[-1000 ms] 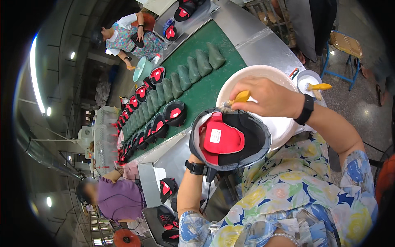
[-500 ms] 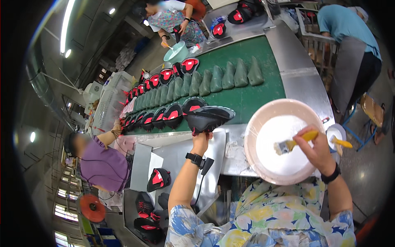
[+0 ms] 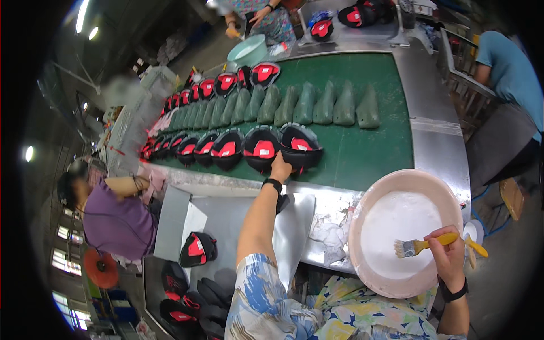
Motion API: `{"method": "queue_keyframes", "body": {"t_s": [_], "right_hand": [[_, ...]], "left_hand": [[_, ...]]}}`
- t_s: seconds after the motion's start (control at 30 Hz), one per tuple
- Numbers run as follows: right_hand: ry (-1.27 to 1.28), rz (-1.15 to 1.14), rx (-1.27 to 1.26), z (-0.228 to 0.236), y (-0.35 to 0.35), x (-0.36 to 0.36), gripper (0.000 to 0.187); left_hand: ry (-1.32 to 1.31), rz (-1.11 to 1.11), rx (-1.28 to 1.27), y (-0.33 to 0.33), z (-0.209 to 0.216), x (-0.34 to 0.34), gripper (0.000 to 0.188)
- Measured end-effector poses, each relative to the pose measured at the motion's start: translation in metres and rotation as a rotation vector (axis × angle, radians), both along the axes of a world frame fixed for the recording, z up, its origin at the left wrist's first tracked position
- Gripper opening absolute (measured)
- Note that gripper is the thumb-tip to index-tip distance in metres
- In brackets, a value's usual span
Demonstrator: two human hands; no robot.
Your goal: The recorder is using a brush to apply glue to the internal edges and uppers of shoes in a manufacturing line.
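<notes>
On the green belt: my left hand (image 3: 280, 168) is out at eleven o'clock, grip closing on the rim of the black-and-red shoe upper (image 3: 301, 146), now down at the end of its row instead of up before me.
Right hand (image 3: 450, 256): at three o'clock, grip wrapped round the yellow-handled brush (image 3: 422, 245), bristles over the white paste in the pink basin (image 3: 368, 212).
Change: the coated piece has gone from hand to belt.
Meaning: I judge this piece finished.
</notes>
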State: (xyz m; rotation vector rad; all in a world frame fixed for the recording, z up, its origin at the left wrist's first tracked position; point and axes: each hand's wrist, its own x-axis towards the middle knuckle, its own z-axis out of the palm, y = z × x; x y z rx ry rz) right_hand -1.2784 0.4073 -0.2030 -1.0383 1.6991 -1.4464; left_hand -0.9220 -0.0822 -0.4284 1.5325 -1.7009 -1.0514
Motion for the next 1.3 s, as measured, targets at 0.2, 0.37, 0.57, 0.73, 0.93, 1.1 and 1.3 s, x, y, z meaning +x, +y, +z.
{"method": "queue_keyframes", "body": {"t_s": [0.2,0.37,0.57,0.73,0.93,1.1,1.3], "right_hand": [[0.030,0.032,0.091,-0.006,-0.014,-0.005,0.006],[0.109,0.053,-0.003,-0.015,0.001,-0.020,0.006],[0.093,0.140,0.037,-0.012,-0.013,-0.005,0.003],[0.117,0.197,-0.063,-0.009,-0.012,0.008,0.007],[0.086,0.178,-0.081,-0.011,-0.003,0.002,0.011],[0.207,0.225,-0.086,-0.013,-0.005,0.006,0.015],[0.456,0.159,-0.048,-0.020,-0.013,-0.022,0.021]], "left_hand": [[-0.392,0.006,-0.469,0.057,0.098,0.048,0.030],[-0.962,0.287,-0.584,0.120,0.156,0.212,0.077],[-1.145,0.454,0.111,0.259,0.088,0.342,0.078],[-0.807,-0.009,0.171,0.233,0.193,0.266,0.074],[-0.593,-0.921,0.336,0.220,0.288,0.086,0.074],[-1.036,-0.934,-0.681,0.233,0.213,-0.010,0.048],[-1.126,-0.309,-0.225,0.215,0.135,0.065,0.026]]}}
